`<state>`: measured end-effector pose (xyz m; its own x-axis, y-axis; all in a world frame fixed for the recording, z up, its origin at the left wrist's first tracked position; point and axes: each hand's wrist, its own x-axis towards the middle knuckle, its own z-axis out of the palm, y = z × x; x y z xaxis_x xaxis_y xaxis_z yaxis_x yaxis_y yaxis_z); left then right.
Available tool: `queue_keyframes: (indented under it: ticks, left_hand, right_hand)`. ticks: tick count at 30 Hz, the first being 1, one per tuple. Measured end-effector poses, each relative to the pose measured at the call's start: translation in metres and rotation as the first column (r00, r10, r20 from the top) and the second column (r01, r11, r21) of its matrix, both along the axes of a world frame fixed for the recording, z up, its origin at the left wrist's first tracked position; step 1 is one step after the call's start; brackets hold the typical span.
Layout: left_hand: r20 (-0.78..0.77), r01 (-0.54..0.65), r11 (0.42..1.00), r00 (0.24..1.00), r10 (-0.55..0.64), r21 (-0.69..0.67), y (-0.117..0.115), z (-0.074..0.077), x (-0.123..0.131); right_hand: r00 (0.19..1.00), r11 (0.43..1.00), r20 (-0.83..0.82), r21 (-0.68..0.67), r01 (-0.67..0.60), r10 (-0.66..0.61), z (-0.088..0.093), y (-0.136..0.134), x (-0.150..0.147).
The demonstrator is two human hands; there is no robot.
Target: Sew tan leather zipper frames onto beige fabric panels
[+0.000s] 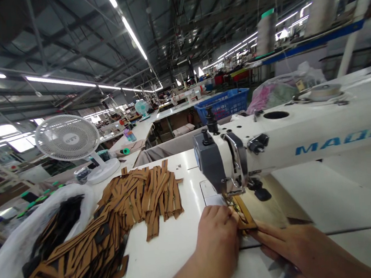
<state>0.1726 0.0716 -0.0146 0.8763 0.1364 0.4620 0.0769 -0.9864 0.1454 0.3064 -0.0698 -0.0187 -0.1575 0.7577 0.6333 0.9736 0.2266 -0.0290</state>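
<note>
A brown zipper strip with metal teeth lies beneath the presser foot of a white sewing machine. My left hand is closed over its left edge, with the fingers curled beside the needle area. At the strip's near right corner, the fingertips of my right hand pinch the edge. Below the right fingers shows a blurred grey pointed metal object; its kind is unclear. A small white piece sits just beyond my left knuckles. The needle itself is hidden.
Brown zipper strips lie heaped on the left of the white table. Beside them is a white sack with dark strips inside. A white fan stands behind the heap. Past the machine is a blue basket.
</note>
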Motion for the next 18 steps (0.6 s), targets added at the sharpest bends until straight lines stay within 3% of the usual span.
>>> queue_keyframes:
  ticks: [4, 7, 10, 14, 18]
  left_hand:
    - [-0.033, -0.010, 1.000, 0.999, 0.011, 0.011, -0.004, 0.003, -0.002]
    - [-0.055, -0.051, 0.999, 0.997, 0.051, 0.008, -0.007, 0.004, 0.000]
    - [-0.084, -0.057, 0.996, 0.995, 0.063, 0.063, -0.009, 0.002, 0.001]
    - [-0.051, -0.007, 0.976, 0.999, 0.019, 0.216, -0.010, -0.004, -0.002]
    - [0.023, 0.014, 0.930, 0.999, -0.025, 0.366, -0.014, -0.011, -0.007]
  right_hand:
    - [0.999, 0.990, 0.053, 0.140, 0.003, -0.010, -0.001, -0.003, 0.009]
    - [0.990, 0.971, 0.034, 0.202, 0.129, -0.138, -0.004, -0.003, 0.020]
    - [0.981, 0.977, -0.025, 0.087, 0.195, -0.194, -0.003, 0.004, 0.032]
    - [0.979, 0.980, -0.129, -0.148, 0.136, -0.155, -0.001, 0.017, 0.048]
    - [0.976, 0.973, -0.127, -0.169, 0.154, -0.177, -0.008, 0.021, 0.054]
